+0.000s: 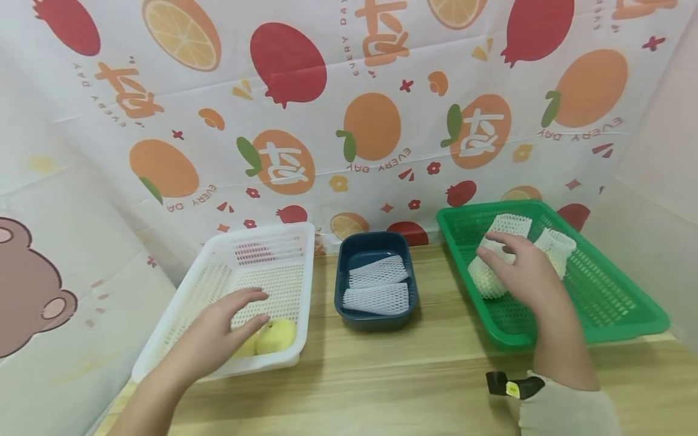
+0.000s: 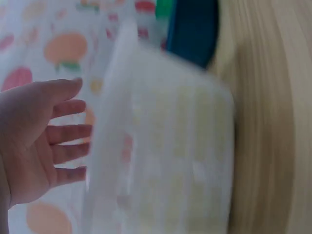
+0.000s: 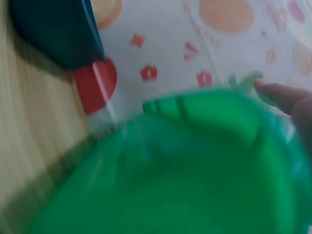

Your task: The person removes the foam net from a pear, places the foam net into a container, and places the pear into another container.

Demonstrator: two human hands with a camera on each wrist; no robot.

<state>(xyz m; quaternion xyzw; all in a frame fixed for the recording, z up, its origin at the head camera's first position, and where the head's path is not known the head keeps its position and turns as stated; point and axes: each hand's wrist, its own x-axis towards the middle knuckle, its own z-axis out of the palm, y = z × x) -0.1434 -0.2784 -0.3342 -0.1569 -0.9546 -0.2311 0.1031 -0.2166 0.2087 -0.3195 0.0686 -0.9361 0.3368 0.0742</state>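
My left hand (image 1: 218, 327) hovers over the white plastic basket (image 1: 307, 278), fingers loosely bent and thumb apart, holding nothing. Just below its fingertips, yellow round fruit (image 1: 277, 336) lies in the basket's near right corner, partly hidden by the hand. On the other side, my right hand (image 1: 523, 272) hangs over the green basket (image 1: 611, 303), thumb and fingers spread apart with nothing between them. Beneath it are two white foam net sleeves, the left one (image 1: 487, 280) bulging round a pale thing and the right one (image 1: 558, 245) partly covered by the hand.
Between the baskets stands a dark blue box (image 1: 376, 324) with flat white foam nets (image 1: 376, 298) inside. All three containers sit on a wood-grain table (image 1: 392, 387). A fruit-printed cloth (image 1: 376, 200) hangs close behind them.
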